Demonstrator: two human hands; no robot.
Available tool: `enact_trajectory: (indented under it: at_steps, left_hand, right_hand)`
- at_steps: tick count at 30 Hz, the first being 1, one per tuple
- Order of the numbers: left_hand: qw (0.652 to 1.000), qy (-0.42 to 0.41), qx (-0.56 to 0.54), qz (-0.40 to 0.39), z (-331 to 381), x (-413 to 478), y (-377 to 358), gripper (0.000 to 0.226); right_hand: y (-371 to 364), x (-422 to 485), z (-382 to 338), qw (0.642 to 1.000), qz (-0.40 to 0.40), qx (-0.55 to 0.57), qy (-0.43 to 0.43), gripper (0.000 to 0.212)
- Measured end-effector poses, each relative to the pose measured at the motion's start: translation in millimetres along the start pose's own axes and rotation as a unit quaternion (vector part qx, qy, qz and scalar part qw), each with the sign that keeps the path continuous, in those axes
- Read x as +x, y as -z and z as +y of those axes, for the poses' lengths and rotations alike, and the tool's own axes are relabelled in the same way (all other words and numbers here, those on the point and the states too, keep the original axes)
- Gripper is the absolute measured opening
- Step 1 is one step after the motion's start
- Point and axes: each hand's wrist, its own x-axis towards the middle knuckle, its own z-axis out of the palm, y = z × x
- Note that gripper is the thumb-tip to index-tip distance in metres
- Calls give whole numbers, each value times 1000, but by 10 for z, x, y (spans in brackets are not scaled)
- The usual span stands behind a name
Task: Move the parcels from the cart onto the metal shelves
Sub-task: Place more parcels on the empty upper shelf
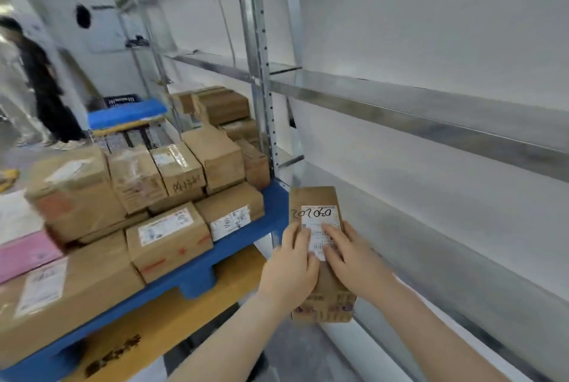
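Both hands hold 1 small brown cardboard parcel [317,198], a flat oblong box with a white printed label [320,221] and black handwritten digits across its upper face. The left hand [291,263] grips its left edge with the fingers laid over the top; the right hand [349,254] grips the right edge with the fingers spread across the label; both thumbs are hidden, so how they lie underneath cannot be told.

The parcel is off the cart, held in the gap between the cart's near corner and the grey galvanised metal shelves [431,114], low down by the lower boards; whether its far end touches a shelf cannot be told. The shelves run along the right against a white wall; a perforated steel upright [261,74] rises just beyond the parcel.

To the left stands the cart, a blue plastic deck [197,274] over a yellow lower base [172,314]. Its deck carries a stack of brown cardboard boxes [169,234] in at least 2 layers, packed touching, most with white labels. A flat pink packet [24,255] lies at the left edge of the stack.

Further brown boxes [221,104] are piled beside the upright; whether they sit on the cart or on a shelf cannot be told. Behind them is a dark blue slotted crate [121,101]. At the far left stands a blurred person in dark clothing [43,86].
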Motion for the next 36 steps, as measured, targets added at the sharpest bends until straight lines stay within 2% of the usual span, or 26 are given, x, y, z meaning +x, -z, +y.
enact_trajectory:
  at_steps: [4, 8, 14, 23, 33, 36]
  left_hand:
    - [999, 12, -15, 46, -367, 439, 441, 71]
    - [998, 17, -26, 62, -630, 961, 685, 51]
    - [995, 33, -26, 88, -840, 1867, 887, 49]
    - [980, 124, -28, 151, -1090, 3140, 1027, 45]
    - [973, 183, -30, 135, -1391, 3345, 1006, 45]
    - [972, 191, 15, 135, -1389, 3466, 1052, 44]
  right_hand:
    - [82, 747, -442, 999, -5, -21, 39, 47]
    - [203, 1409, -696, 996, -12, -28, 78, 47]
    - [299, 2500, -710, 992, -2, -49, 120, 47]
    - [374, 4108, -619, 984, -19, -54, 166, 43]
    - [97, 4544, -736, 981, -18, -66, 181, 39]
    - [69, 4626, -793, 980, -22, -70, 183, 43]
